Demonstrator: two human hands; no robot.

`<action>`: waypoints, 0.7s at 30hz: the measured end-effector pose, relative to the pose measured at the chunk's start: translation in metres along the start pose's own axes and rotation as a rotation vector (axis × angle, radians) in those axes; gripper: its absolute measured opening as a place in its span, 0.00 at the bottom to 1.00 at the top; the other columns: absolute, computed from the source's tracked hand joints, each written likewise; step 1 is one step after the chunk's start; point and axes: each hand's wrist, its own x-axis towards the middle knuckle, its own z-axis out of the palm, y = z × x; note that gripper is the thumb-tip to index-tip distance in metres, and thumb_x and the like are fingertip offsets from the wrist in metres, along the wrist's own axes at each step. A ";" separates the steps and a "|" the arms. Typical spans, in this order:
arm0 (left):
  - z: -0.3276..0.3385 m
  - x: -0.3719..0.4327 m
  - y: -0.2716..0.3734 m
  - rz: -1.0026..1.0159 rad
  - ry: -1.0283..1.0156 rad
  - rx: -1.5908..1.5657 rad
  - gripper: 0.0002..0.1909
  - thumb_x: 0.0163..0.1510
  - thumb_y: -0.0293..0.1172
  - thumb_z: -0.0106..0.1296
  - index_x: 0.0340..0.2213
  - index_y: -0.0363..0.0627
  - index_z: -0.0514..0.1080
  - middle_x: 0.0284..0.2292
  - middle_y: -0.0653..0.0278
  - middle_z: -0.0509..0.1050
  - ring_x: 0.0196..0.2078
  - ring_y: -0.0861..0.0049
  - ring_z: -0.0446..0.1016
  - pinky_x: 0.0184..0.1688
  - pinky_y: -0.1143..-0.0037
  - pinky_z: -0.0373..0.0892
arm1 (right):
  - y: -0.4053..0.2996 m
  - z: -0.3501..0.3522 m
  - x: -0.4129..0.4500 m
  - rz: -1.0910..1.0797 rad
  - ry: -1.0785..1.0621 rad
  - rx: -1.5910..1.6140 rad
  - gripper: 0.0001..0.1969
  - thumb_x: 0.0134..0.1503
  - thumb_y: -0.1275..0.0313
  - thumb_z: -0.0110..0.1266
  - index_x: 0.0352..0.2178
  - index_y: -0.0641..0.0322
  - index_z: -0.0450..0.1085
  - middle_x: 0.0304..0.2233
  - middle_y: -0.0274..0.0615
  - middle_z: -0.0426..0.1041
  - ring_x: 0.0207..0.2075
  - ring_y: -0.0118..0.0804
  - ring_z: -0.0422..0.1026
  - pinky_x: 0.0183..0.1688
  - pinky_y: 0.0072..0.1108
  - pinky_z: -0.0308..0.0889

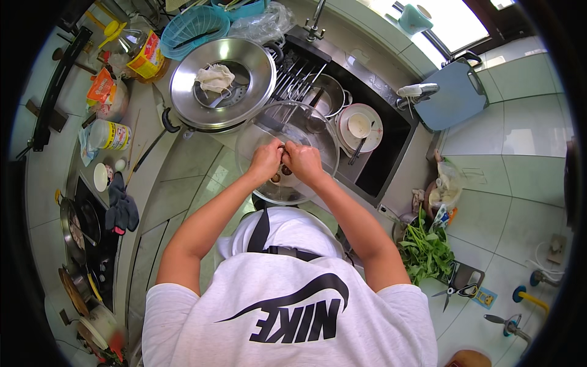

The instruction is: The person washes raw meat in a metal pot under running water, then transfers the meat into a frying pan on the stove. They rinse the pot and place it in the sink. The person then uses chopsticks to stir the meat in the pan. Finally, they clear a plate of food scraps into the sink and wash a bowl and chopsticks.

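My left hand [266, 159] and my right hand [302, 161] meet in front of my waist, fingertips pinched together around a small dark piece, mostly hidden by the fingers. Both are over the middle of a large round see-through vessel [243, 176], either a basin or a lid; its clear wall does not settle which. Two small round brown things [280, 173] show just below my hands, within its outline. Through its right side appear the sink edge and part of a pan.
Left of the vessel stands a wide steel steamer pot [181, 91] with a cloth on it. The sink [376, 169] at right holds a pot [341, 89] and stacked dishes [373, 114]. Leafy greens [426, 250] and scissors [451, 290] lie at right. A stove [103, 250] is at left.
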 end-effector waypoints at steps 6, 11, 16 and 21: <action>0.013 0.003 -0.018 -0.106 -0.020 -0.104 0.07 0.53 0.26 0.41 0.32 0.37 0.68 0.23 0.55 0.73 0.26 0.70 0.73 0.30 0.72 0.68 | 0.006 0.003 0.003 -0.130 0.019 -0.133 0.05 0.45 0.69 0.49 0.24 0.58 0.65 0.18 0.44 0.71 0.20 0.44 0.72 0.23 0.30 0.67; 0.018 0.013 -0.033 -0.124 -0.039 -0.265 0.08 0.51 0.26 0.43 0.34 0.38 0.69 0.25 0.55 0.74 0.29 0.67 0.74 0.32 0.71 0.68 | 0.011 0.008 0.006 0.062 -0.082 -0.115 0.08 0.47 0.71 0.48 0.32 0.55 0.64 0.26 0.43 0.70 0.25 0.43 0.72 0.26 0.29 0.68; 0.020 0.026 -0.055 -0.141 -0.026 0.253 0.09 0.48 0.29 0.47 0.32 0.38 0.71 0.28 0.50 0.74 0.33 0.54 0.72 0.37 0.64 0.67 | 0.024 0.041 -0.003 0.013 -0.087 -0.218 0.13 0.48 0.72 0.47 0.38 0.57 0.62 0.36 0.47 0.67 0.32 0.50 0.72 0.32 0.35 0.68; 0.018 0.020 -0.046 -0.196 -0.299 0.542 0.10 0.46 0.29 0.48 0.31 0.38 0.73 0.32 0.47 0.74 0.38 0.54 0.72 0.39 0.62 0.68 | 0.021 0.043 -0.006 0.023 -0.558 -0.209 0.11 0.49 0.72 0.45 0.36 0.60 0.64 0.34 0.47 0.69 0.34 0.47 0.72 0.34 0.34 0.68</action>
